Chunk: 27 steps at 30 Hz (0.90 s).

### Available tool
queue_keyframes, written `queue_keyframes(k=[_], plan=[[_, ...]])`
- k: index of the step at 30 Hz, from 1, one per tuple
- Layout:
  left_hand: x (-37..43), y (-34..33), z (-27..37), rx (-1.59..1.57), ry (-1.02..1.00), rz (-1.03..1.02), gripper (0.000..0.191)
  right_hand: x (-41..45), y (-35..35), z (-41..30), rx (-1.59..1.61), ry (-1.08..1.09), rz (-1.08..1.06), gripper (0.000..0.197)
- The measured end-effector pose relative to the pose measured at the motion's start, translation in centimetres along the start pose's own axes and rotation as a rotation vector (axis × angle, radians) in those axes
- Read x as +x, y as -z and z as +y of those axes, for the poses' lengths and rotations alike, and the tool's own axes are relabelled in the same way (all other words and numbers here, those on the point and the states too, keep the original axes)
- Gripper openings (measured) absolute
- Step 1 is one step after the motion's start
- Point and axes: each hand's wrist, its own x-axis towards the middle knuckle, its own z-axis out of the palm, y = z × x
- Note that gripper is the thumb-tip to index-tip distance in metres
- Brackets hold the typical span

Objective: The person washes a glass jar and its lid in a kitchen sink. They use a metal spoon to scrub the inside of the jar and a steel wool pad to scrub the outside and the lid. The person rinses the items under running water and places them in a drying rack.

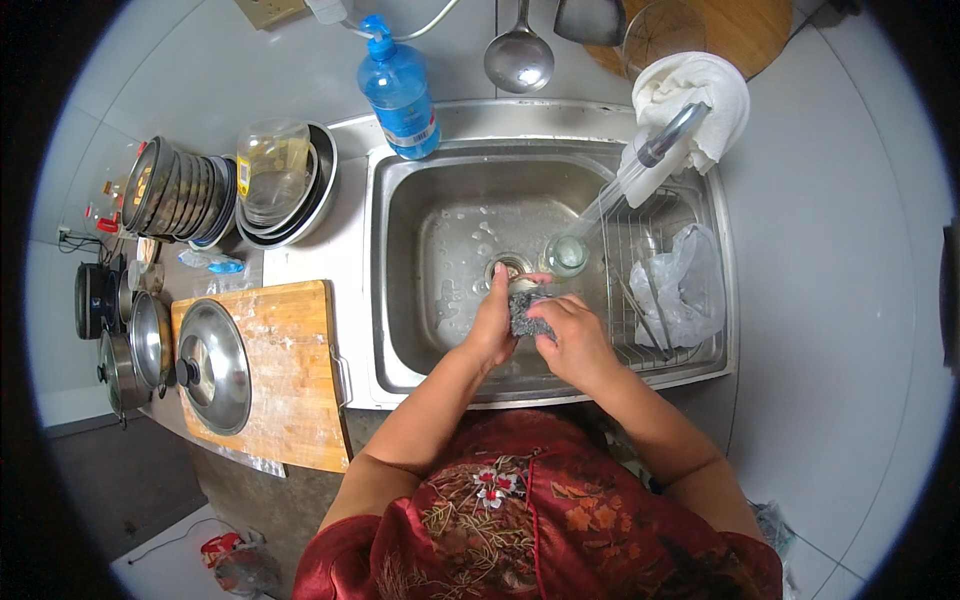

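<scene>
Over the near part of the stainless steel sink (420,247), my right hand (577,336) pinches a grey scouring pad (529,313). My left hand (495,319) holds a small round object (520,283) against the pad; it is mostly hidden by the fingers, so its kind is unclear. Beyond my hands a glass jar (566,255) stands in the sink, right of the drain (510,264). Water runs from the faucet (675,135) down to the jar. Wet patches and suds lie on the sink floor.
A wire rack (626,345) at the sink's right holds a plastic bag (682,292) and chopsticks. Behind the sink stands a blue pump bottle (401,97). Leftward are stacked bowls (326,172) and a wooden cutting board (292,375) bearing a metal lid (217,367). A white cloth (720,90) hangs by the faucet.
</scene>
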Motion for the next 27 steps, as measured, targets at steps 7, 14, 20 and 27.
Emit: queue_keyframes(k=[7,14,20,27], plan=[[-0.2,1.0,0.0,0.017,0.125,0.06,0.051,1.3,0.6,1.1,-0.153,0.25,0.031,0.028],[-1.7,-0.9,-1.1,0.099,-0.273,0.047,0.059,-1.2,0.3,-2.2,-0.263,0.045,-0.052,0.033],[-2.6,-0.4,-0.3,-0.102,0.001,-0.015,0.06,-0.1,1.0,-0.7,0.08,0.283,-0.003,0.033],[-3.2,1.9,-1.5,0.282,-0.375,0.033,0.059,-0.8,-1.5,-2.6,-0.139,0.107,0.078,0.034]])
